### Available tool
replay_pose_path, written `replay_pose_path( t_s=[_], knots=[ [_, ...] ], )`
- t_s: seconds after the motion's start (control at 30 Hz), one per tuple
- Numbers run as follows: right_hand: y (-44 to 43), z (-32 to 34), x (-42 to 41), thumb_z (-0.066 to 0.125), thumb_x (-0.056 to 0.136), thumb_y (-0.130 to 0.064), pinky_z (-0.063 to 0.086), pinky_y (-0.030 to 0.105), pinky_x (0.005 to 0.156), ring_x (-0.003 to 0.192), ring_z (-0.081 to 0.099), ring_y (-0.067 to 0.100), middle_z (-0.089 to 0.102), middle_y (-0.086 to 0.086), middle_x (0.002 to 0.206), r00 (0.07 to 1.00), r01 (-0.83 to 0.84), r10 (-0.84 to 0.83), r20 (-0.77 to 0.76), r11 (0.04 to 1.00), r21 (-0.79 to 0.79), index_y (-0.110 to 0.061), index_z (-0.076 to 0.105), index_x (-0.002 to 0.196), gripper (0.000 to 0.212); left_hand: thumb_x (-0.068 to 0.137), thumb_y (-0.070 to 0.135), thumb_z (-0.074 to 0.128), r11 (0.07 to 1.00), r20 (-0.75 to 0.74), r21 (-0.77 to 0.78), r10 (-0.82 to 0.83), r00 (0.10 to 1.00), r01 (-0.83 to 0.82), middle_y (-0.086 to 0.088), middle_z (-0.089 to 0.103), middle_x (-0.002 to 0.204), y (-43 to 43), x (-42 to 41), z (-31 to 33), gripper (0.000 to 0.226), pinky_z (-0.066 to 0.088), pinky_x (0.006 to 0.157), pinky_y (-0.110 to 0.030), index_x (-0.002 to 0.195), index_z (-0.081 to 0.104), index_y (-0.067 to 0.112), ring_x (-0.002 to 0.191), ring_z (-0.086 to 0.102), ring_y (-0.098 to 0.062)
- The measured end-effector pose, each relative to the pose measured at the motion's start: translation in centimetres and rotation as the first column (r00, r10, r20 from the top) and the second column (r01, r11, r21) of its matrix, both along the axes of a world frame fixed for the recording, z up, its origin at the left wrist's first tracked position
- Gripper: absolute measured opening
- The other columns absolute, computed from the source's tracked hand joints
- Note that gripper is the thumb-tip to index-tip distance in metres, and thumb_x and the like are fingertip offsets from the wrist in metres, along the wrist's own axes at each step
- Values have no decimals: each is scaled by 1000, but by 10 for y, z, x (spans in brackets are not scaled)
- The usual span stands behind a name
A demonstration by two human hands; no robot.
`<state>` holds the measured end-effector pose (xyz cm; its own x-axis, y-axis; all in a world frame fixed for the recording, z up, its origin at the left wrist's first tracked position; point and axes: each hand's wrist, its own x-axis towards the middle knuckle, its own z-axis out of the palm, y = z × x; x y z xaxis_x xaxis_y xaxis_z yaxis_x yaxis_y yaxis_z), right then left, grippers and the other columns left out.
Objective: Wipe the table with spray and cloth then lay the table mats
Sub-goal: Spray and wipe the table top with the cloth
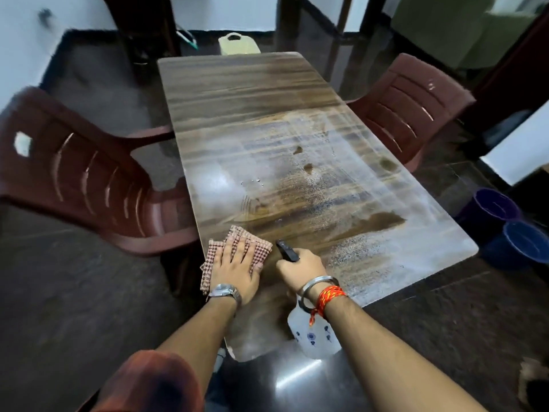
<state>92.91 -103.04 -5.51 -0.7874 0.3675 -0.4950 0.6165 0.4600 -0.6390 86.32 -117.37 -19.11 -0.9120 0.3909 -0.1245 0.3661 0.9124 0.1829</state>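
Note:
A long wooden table point(243, 93) runs away from me, its near half wet with streaks and droplets of spray. My left hand point(236, 267) lies flat with straight fingers on a red-and-white checked cloth point(261, 248) at the table's near left edge. My right hand point(301, 267) grips a spray bottle point(315, 334); its black nozzle points over the table, and the clear bottle with blue flower prints hangs below my wrist. No table mats are in view.
A maroon plastic chair point(89, 179) stands at the table's left and another point(416, 108) at its right. Two blue buckets point(511, 227) sit on the dark floor at right. A pale stool point(237, 44) shows beyond the far end.

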Motion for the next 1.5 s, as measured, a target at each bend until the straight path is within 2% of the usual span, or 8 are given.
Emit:
replay_pose_path(
  t_s=[0.33,0.57,0.77,0.87,1.03,1.23,1.4,1.5],
  knots=[
    [5,-11,75,56,75,-26,52,35,65,70,64,31,64,5,67,987,-162,162,-23,987,-22,-16,60,67,13,91,54,12,982,20,-2,191,981,-191,-2,22,159,12,125,2,69,-1,116,-41,151,28,26,148,12,-27],
    [12,-16,111,52,70,-30,60,46,72,72,69,36,69,10,78,986,-168,168,10,985,-40,-16,65,80,21,87,57,3,975,55,-14,223,973,-222,1,7,162,13,163,1,72,-6,116,-42,154,12,31,149,-1,-25],
    [21,-14,122,57,78,-24,57,38,75,77,67,33,61,0,68,992,-121,120,-31,992,-31,-23,55,67,11,79,58,-10,969,72,-26,246,967,-245,4,-6,162,17,162,5,80,-5,119,-44,154,2,33,148,-10,-23],
    [26,-18,119,55,73,-31,58,44,73,76,68,36,64,6,72,993,-114,113,-44,993,-29,-19,56,69,12,81,57,-10,956,82,-60,293,953,-288,4,-5,162,24,161,5,76,-4,119,-45,153,-1,34,148,-11,-24],
    [48,-23,102,58,83,-27,41,30,67,79,58,29,62,6,79,987,-153,153,-43,988,11,-13,59,81,14,86,53,-3,917,135,-90,397,908,-388,1,-9,162,49,154,12,71,-7,118,-46,154,-3,30,147,-13,-26],
    [113,-2,46,58,83,-25,47,36,64,75,61,35,60,10,75,985,-80,82,-153,997,16,-12,52,76,16,87,54,1,859,170,-116,512,842,-499,0,-14,161,82,139,15,72,-8,118,-48,153,-7,29,146,-17,-28],
    [159,8,9,54,78,-30,57,41,65,74,67,35,69,15,81,970,-211,216,-110,976,56,-7,62,85,26,86,55,2,815,129,-87,580,804,-573,0,-8,162,119,125,18,73,-7,117,-47,154,0,28,147,-13,-28],
    [174,-2,3,56,79,-28,42,29,54,68,57,26,65,10,82,942,-326,332,-52,941,91,-7,63,92,25,94,55,6,793,125,-88,610,783,-603,0,-10,162,140,118,16,66,-7,118,-47,154,-1,29,147,-14,-27]
  ],
)
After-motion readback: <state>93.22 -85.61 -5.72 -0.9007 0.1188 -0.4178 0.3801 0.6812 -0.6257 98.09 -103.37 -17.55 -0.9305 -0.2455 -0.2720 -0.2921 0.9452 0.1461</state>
